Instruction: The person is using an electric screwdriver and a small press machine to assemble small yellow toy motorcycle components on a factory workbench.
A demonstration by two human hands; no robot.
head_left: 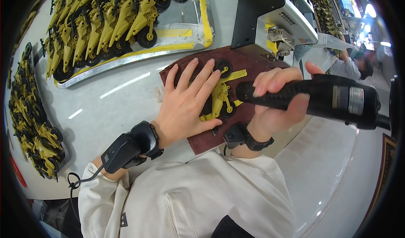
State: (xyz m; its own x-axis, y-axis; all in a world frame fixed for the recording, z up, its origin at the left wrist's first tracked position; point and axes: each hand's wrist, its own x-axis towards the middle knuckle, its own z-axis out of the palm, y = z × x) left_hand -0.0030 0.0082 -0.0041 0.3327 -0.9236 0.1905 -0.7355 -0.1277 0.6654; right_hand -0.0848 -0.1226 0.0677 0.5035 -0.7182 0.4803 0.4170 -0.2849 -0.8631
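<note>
Hands: we are counting two – our bare left hand (pixel 185 99) and our bare right hand (pixel 276 94) – with one black boxy device on each wrist.
Tool: we are seeing one thick, black, cylindrical power tool (pixel 325 94), a cord leaving its right end.
Cloth: one dark red fabric mat (pixel 202 142) is lying on the glossy pale table (pixel 105 115).
Toy: one yellow-and-black plastic toy motorcycle (pixel 220 95) is resting on the mat, between our left hand and the tool's blunt end.
Wheels: two black ones are showing on it.
Stock: two larger groups are standing by, one in a metal-rimmed tray (pixel 126 64), one at far left (pixel 36 111); their pieces are overlapping too much for us to count.
Machine: one white box with a black side panel (pixel 291 27) is standing beyond the mat.
Toy's axis: its wheel-to-wheel line is running away from us, nearly straight; we cannot tell front from rear.
Left grip: we are spreading the fingers, palm down, thumb apart, beside and partly over the toy.
Right grip: we are wrapping fingers and thumb around the tool, which is pointing left.
</note>
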